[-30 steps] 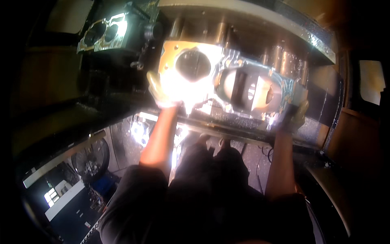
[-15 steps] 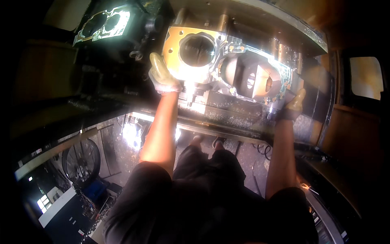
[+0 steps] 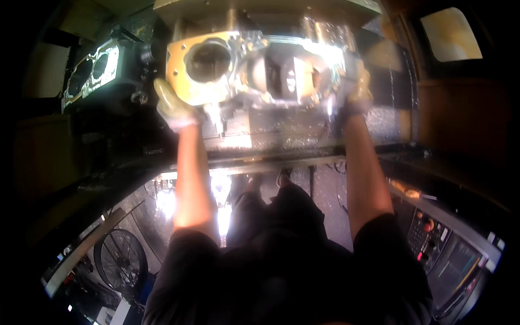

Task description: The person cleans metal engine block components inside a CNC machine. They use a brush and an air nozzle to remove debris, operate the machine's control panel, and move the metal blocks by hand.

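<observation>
Head view: our left hand (image 3: 174,104) and right hand (image 3: 361,91) clamp the casting (image 3: 238,69) at opposite ends, well apart, likely balancing its weight.

Machine workshop: bored metal block (image 3: 239,67) between left hand (image 3: 176,105) and right hand (image 3: 358,96); second block (image 3: 112,66) left of left hand; button-studded control panel (image 3: 426,234) bodyward of right hand.

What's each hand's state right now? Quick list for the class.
Left hand: holding the casting by its left end, grip partly hidden.
Right hand: holding its right end, though blurred.
</observation>
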A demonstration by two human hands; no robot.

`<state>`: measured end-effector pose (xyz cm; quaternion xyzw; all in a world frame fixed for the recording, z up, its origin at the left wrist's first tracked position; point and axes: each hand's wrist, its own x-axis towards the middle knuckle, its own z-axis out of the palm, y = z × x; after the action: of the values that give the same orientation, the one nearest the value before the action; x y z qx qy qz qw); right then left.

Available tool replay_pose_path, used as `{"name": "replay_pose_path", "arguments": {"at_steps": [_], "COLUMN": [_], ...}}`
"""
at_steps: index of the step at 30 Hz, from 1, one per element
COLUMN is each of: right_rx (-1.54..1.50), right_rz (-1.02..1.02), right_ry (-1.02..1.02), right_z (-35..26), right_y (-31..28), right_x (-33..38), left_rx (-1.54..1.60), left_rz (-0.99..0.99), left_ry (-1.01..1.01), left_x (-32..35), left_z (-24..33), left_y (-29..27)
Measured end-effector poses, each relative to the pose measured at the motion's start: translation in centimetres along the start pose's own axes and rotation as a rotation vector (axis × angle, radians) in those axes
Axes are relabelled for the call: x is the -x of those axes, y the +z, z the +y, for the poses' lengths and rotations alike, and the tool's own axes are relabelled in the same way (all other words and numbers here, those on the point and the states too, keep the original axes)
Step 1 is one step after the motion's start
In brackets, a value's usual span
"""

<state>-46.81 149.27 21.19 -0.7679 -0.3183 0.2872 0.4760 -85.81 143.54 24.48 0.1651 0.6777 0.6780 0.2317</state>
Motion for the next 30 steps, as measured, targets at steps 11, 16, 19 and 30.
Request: {"name": "replay_pose_path", "arguments": {"at_steps": [11, 16, 19, 30], "right_rx": [0.35, 0.036, -0.072, 0.505], "right_rz": [0.035, -0.246, -0.267, -0.212], "right_ry": [-0.74, -0.187, -0.157, -0.881], "right_z": [9.5, 6.8, 6.5, 10.9], "right_y": [-5.8, -10.7, -12.3, -18.7], "right_x": [1.5, 8.3, 9.1, 9.7], "left_rx": [-0.851, -0.76, -0.76, -0.778], "left_rz": [-0.016, -0.129, -0.145, -0.271], "left_ry": [0.681, 0.664, 0.663, 0.7], "left_x": [6.8, 9.9, 11.0, 16.3], "left_z": [-6.2, -5.7, -5.2, -6.1], "left_y": [-10.9, -14.4, -15.0, -17.0]}}
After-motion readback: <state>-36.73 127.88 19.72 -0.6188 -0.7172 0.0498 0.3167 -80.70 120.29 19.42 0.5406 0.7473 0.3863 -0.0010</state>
